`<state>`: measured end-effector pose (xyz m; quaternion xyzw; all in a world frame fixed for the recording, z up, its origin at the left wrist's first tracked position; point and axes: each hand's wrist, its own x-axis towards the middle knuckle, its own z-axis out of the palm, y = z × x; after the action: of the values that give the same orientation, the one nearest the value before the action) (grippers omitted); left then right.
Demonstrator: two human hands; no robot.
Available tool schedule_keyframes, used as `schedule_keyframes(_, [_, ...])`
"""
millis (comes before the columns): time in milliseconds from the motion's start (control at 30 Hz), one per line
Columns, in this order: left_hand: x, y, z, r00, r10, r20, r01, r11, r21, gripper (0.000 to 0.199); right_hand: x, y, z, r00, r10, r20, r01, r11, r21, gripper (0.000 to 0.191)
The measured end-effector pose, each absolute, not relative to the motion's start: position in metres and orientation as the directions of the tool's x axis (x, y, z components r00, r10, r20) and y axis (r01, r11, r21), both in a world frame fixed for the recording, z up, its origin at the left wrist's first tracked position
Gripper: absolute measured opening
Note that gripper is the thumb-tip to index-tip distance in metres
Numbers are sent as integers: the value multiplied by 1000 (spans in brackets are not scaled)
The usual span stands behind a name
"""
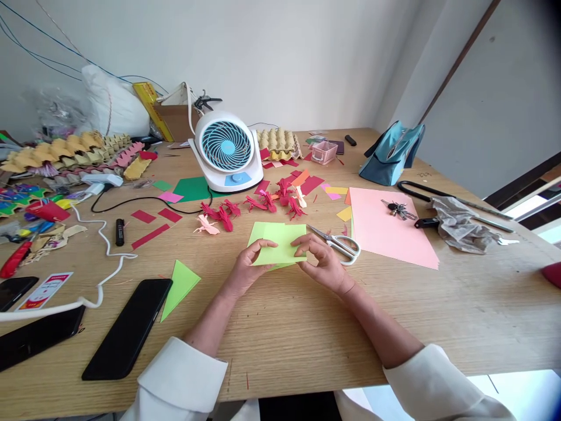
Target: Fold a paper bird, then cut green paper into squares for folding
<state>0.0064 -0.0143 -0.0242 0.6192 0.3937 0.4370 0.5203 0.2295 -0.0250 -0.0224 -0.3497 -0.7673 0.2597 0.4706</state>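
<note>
Between both hands I hold a light green sheet of paper (283,252), slightly raised above the table. My left hand (252,260) pinches its left edge with thumb and fingers. On the right edge, my right hand (322,260) grips it the same way. More light green paper (263,230) lies just behind and under it. Scissors with white handles (344,247) rest right beside my right hand, blades toward the held sheet. To the left, a folded light green paper triangle (180,286) lies against a black phone (129,327).
Folded red paper figures (225,216) lie beyond my hands, before a white fan (228,152). Pink sheets (390,234) carry a bunch of keys (400,210) at right. A blue bag (392,155) stands behind. Egg trays (70,149) and a white cable (105,234) occupy the left.
</note>
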Motion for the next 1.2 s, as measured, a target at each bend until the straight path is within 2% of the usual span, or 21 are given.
schedule_keyframes(133, [9, -11, -31, 229, 949, 218, 80, -241, 967, 27, 228, -23, -29, -276, 808, 520, 177, 575, -799, 8])
schedule_keyframes(233, [10, -8, -40, 159, 940, 303, 106, -321, 941, 25, 227, -22, -32, -251, 839, 482, 236, 537, -810, 12])
schedule_keyframes(367, [8, -10, -41, 77, 900, 430, 329, -430, 841, 21, 226, -22, -29, -147, 864, 482, 276, 504, -819, 13])
schedule_keyframes(500, [10, -17, -32, 45, 855, 516, 504, -466, 727, 10, 226, -21, -31, -32, 890, 455, 322, 440, -838, 14])
schedule_keyframes(533, [11, -19, -31, 44, 850, 526, 528, -467, 709, 11, 226, -20, -33, -20, 901, 434, 322, 417, -850, 12])
schedule_keyframes(600, [13, -21, -29, 53, 846, 530, 551, -468, 691, 24, 227, -19, -38, -31, 926, 377, 283, 370, -885, 11])
schedule_keyframes(733, [15, -22, -29, 54, 829, 556, 611, -468, 638, 43, 228, -18, -41, -114, 949, 293, 170, 309, -936, 24])
schedule_keyframes(867, [17, -22, -30, 52, 832, 552, 658, -444, 608, 54, 226, -22, -35, -158, 910, 384, 236, 412, -880, 26])
schedule_keyframes(1033, [19, -23, -33, 63, 869, 490, 566, -436, 700, 56, 226, -22, -33, -192, 850, 491, 360, 526, -770, 29])
schedule_keyframes(1100, [19, -22, -36, 76, 905, 418, 430, -409, 805, 58, 228, -21, -35, -189, 842, 506, 389, 537, -748, 28])
schedule_keyframes(1200, [18, -19, -37, 99, 950, 297, 118, -307, 944, 57, 231, -20, -37, -176, 829, 531, 415, 551, -724, 24])
